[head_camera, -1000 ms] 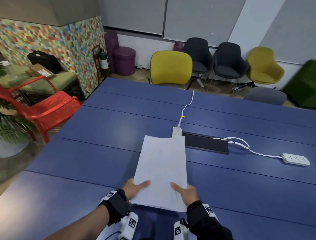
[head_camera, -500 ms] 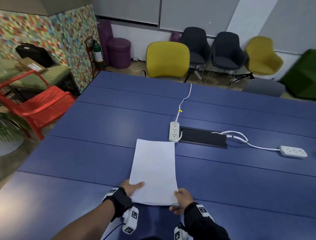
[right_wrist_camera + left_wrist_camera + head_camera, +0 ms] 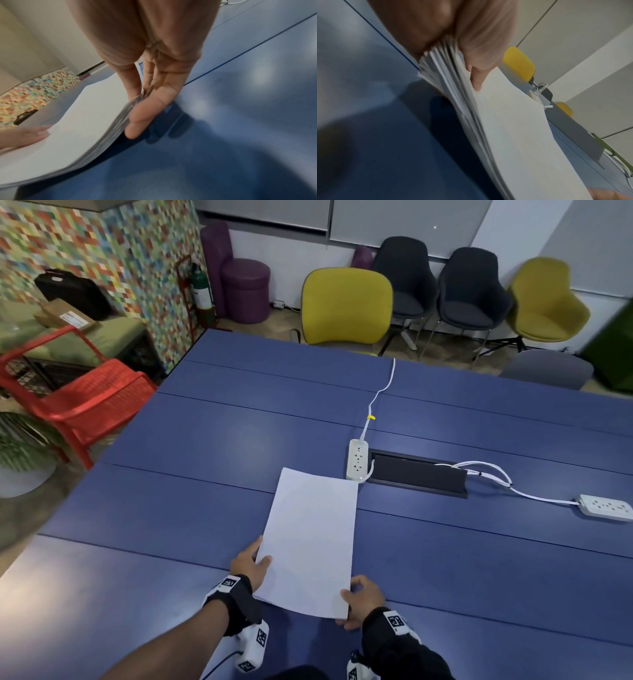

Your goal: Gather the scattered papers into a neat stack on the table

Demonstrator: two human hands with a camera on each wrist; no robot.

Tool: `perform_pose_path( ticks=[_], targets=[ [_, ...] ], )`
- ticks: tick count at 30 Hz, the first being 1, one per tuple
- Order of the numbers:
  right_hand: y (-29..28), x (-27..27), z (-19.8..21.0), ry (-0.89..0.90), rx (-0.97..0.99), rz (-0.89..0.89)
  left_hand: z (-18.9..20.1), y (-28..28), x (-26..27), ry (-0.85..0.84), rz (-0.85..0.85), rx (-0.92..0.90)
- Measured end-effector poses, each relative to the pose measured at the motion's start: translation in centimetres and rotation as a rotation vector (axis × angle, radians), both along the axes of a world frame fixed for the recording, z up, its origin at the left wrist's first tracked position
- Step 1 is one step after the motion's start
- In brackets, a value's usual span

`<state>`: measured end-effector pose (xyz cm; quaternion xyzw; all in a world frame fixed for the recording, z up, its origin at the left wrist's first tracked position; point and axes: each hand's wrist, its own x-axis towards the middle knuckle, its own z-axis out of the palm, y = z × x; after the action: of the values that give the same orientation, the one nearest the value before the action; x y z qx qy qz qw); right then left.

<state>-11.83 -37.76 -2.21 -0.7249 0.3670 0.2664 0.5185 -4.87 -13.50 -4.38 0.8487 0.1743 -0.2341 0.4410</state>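
A stack of white papers lies lengthwise on the blue table, its near end lifted slightly. My left hand pinches the stack's near left edge, thumb on top. My right hand pinches the near right corner, thumb on top and fingers underneath. In the left wrist view the paper stack fans a little at its edge under my left hand. The right wrist view shows the stack bowed above the table, with my right hand on its corner.
A white power strip lies just past the stack's far right corner, beside a black cable hatch. A second power strip sits far right. Chairs line the far side; a red chair stands left.
The stack has come back toward me and no longer covers the near power strip. Its far end has settled lower on the table. Both hands kept their hold on the near end.
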Motion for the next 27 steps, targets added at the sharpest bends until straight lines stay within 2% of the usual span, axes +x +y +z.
perform_pose_path(
  ticks=[6,10,13,27],
  targets=[
    [0.2,-0.6,0.5,-0.127,-0.167,0.002,-1.2,0.4,0.0,0.041,-0.044,-0.020],
    [0.4,-0.5,0.2,-0.160,-0.392,0.108,-0.6,-1.0,-0.7,-0.002,0.006,0.149],
    [0.5,-0.4,0.1,-0.180,-0.383,0.077,0.1,-1.3,-0.9,-0.018,0.009,0.269],
    [0.6,-0.2,1.6,-0.127,-0.311,0.301,1.5,0.1,0.0,0.094,-0.156,0.239]
  ],
)
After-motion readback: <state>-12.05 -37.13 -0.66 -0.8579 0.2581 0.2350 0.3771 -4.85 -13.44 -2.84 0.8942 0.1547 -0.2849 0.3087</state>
